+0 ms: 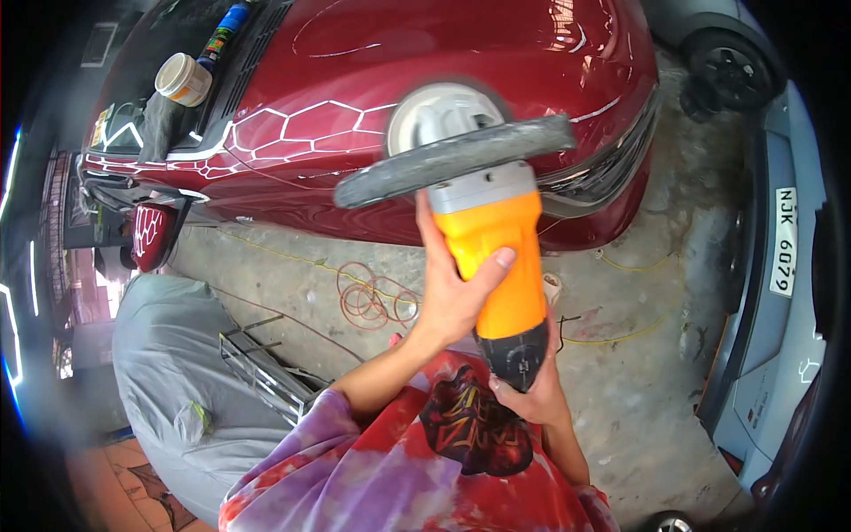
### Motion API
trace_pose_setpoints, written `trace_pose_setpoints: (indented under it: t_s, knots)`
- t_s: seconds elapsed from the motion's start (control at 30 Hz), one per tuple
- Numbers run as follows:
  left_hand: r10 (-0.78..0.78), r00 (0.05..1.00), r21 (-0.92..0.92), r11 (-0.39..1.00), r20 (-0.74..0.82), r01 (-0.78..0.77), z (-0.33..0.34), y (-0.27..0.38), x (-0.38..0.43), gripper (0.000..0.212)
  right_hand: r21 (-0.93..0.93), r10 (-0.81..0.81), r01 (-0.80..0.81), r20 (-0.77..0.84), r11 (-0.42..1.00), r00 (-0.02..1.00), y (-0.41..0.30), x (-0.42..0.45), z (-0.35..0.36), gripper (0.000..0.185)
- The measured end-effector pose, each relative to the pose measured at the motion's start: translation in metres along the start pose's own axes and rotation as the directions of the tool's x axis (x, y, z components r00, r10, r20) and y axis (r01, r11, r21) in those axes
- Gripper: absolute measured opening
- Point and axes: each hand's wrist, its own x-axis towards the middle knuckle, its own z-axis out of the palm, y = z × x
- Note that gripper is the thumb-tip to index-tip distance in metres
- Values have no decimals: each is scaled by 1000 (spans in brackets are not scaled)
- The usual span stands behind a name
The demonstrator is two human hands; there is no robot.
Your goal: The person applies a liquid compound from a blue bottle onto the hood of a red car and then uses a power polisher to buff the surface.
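Observation:
My left hand (452, 286) grips the yellow body of a rotary car polisher (502, 266), thumb lying across its top. At the black rear end, my right hand (535, 392) holds the tool's handle from the far side and below. A long grey bar handle (455, 159) crosses the polisher's metal head. Beyond it a round pale pad (459, 110) looks blurred at its rim and lies over the glossy red car hood (372, 73); whether it touches cannot be told for certain. White hexagon-shaped light reflections run along the fender.
A tub (184, 80) and a blue bottle (229, 26) stand by the windshield. A grey-covered object (179, 372) and a metal frame (266, 369) are at left. A coiled hose (372, 299) lies on the concrete floor. Another car (764, 372) stands at right.

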Motion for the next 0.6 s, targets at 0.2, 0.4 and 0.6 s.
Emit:
trace_pose_setpoints:
  t_s: [0.2,0.4,0.6]
  knots:
    - [12,978,19,1000,-210,-8,-101,4,-20,73,-174,-85,116,179,978,980,17,32,62,108]
    - [95,991,-197,974,-91,-112,-197,4,-29,95,-255,-26,110,310,961,950,53,72,117,102]
    - [123,958,-345,915,-260,-211,-255,-22,-40,112,-343,-91,116,86,932,992,128,88,159,98]
